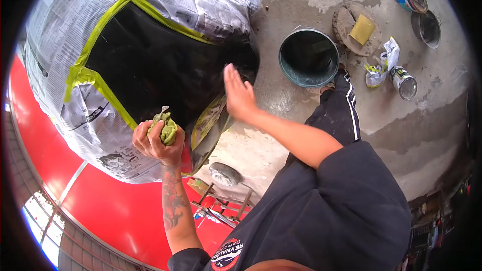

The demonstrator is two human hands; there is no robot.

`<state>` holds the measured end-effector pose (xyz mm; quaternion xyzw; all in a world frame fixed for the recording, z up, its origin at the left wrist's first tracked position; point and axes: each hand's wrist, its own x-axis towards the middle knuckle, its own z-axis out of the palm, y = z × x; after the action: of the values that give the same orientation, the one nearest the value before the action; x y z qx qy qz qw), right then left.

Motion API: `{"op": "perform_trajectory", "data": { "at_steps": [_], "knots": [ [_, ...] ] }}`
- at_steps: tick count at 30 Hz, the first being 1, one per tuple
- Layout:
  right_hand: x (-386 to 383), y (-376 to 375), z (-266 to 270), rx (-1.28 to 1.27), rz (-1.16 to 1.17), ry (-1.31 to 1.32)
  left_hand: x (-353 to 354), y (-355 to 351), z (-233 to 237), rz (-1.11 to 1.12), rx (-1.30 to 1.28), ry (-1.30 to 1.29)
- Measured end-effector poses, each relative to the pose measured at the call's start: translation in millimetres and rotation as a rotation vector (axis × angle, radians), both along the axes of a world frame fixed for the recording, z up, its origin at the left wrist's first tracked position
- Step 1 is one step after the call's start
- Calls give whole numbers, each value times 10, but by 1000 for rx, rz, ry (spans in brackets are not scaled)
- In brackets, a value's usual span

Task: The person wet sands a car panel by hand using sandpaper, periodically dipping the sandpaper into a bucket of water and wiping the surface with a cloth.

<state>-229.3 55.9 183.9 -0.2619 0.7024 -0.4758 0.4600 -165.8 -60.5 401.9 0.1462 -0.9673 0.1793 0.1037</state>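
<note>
My left hand [159, 143] is closed around a crumpled yellow-green cloth [167, 129], beside the lower edge of a glossy black panel [155, 60]. Yellow-green tape [103, 88] and newspaper sheets [75, 30] border the panel. Over the panel's right end, near its curved corner, is my right hand [238, 93], with its fingers stretched out and nothing in it. Whether its fingertips touch the panel cannot be told.
A dark bucket [309, 57] stands on the concrete floor by my leg. Right of it are a round block [346, 27] with a yellow sponge [362, 29], a tin can [404, 84] and containers [426, 27]. Red bodywork [115, 211] lies below the newspaper.
</note>
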Motion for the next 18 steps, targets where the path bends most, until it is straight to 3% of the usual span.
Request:
{"op": "perform_trajectory", "data": {
  "at_steps": [3, 6, 8, 12, 18],
  "knots": [
    [-32, -83, -43, 3, -25, 14, -4, 19, -6, 4, 4, 7],
    [-38, 84, 405, -183, 8, 28, -15, 19, -12, 4, 10, 5],
    [-31, 103, 242, -138, 88, 197, 8, 24, 23, 5, 8, -6],
    [-295, -124, -83, 57, 61, 63, 12, 13, 0, 0, -1, -5],
    [10, 160, 480, -215, 86, 200, 3, 17, 2, 6, 3, -4]
  ]
}}
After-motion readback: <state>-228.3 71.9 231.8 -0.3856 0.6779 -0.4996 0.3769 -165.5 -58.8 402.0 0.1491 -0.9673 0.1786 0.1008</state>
